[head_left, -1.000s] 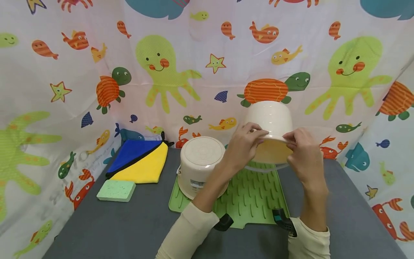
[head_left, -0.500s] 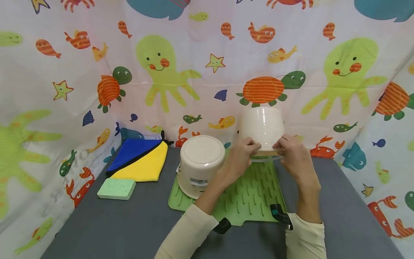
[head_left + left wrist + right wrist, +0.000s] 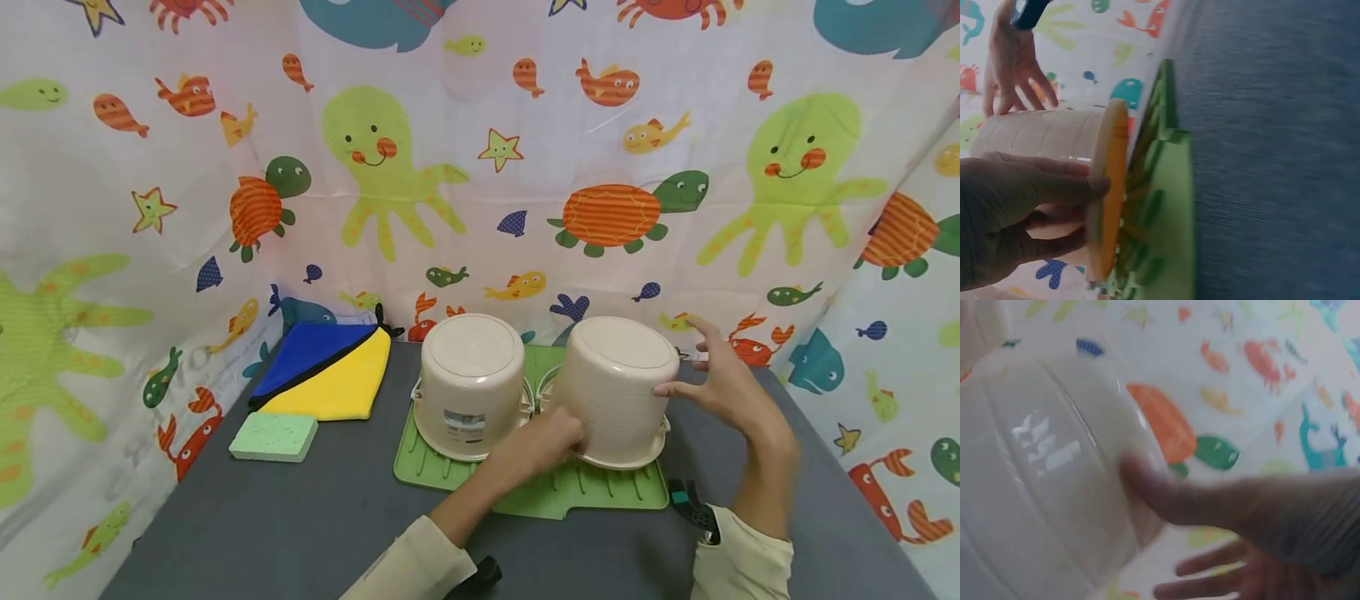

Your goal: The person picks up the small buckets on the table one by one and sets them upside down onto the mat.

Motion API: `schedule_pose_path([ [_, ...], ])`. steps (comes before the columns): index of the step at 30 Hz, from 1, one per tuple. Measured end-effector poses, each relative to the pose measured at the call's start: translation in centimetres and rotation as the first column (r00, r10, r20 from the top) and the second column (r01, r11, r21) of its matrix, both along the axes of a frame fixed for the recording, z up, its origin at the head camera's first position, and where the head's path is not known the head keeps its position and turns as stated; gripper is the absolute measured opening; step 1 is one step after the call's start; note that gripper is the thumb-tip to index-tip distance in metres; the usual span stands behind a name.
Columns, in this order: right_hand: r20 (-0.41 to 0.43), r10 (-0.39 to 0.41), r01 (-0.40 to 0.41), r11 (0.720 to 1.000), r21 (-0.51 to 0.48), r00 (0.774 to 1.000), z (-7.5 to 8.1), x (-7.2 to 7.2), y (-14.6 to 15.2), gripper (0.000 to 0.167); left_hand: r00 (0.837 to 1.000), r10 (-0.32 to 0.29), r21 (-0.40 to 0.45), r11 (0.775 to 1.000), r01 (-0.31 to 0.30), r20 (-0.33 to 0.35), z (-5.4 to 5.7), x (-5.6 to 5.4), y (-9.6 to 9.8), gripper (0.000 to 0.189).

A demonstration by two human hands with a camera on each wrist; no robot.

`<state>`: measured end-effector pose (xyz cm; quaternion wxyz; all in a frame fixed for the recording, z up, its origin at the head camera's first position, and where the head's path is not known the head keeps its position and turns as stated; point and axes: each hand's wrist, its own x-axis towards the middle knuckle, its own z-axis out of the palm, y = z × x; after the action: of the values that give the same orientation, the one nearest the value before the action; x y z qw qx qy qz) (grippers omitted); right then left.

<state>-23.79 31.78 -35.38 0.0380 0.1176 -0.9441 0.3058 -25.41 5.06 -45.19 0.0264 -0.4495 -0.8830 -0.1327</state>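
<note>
A cream bucket is upside down over the right part of the green ridged mat, leaning slightly. My left hand grips it low on its left side; in the left wrist view the thumb and fingers lie at its rim. My right hand is spread at the bucket's upper right, the thumb against its wall and the other fingers extended behind. In the right wrist view this thumb is blurred. A second cream bucket stands upside down on the mat's left part.
On the left of the dark grey table lie a pale green sponge and a folded blue and yellow cloth. A sea-animal-print curtain hangs behind and at both sides.
The right bucket has come down from mid-air onto the mat area, its base now facing up. My right hand has left the rim and spread beside the wall; my left hand has lowered with the bucket.
</note>
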Motion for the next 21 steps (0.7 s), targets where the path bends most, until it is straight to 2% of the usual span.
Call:
schedule_pose_path([
  [2, 0.060, 0.095, -0.094, 0.995, -0.031, 0.994, -0.6, -0.3, 0.1, 0.112, 0.999, 0.023, -0.047, 0.999, -0.022, 0.023, -0.8, 0.3, -0.2, 0.007],
  [4, 0.091, 0.191, -0.188, 0.981, -0.040, 0.977, -0.9, -0.4, 0.2, 0.106, 0.998, 0.034, -0.089, 0.996, -0.030, 0.044, -1.1, 0.6, -0.4, 0.005],
  [6, 0.100, 0.243, -0.240, 0.970, -0.037, 0.965, -1.0, -0.4, 0.2, 0.099, 0.998, 0.035, -0.123, 0.992, -0.029, 0.045, -1.3, 0.9, -0.4, 0.007],
  [14, 0.108, 0.253, -0.252, 0.967, -0.025, 0.961, -0.7, 0.0, 0.2, 0.094, 1.000, -0.001, -0.193, 0.981, 0.004, 0.017, -1.0, 2.1, -0.5, 0.017],
  [21, 0.085, 0.330, -0.325, 0.943, -0.063, 0.940, -0.6, -0.1, 0.7, 0.090, 1.000, -0.022, -0.227, 0.974, 0.023, 0.004, -0.4, 2.9, -0.3, 0.013],
])
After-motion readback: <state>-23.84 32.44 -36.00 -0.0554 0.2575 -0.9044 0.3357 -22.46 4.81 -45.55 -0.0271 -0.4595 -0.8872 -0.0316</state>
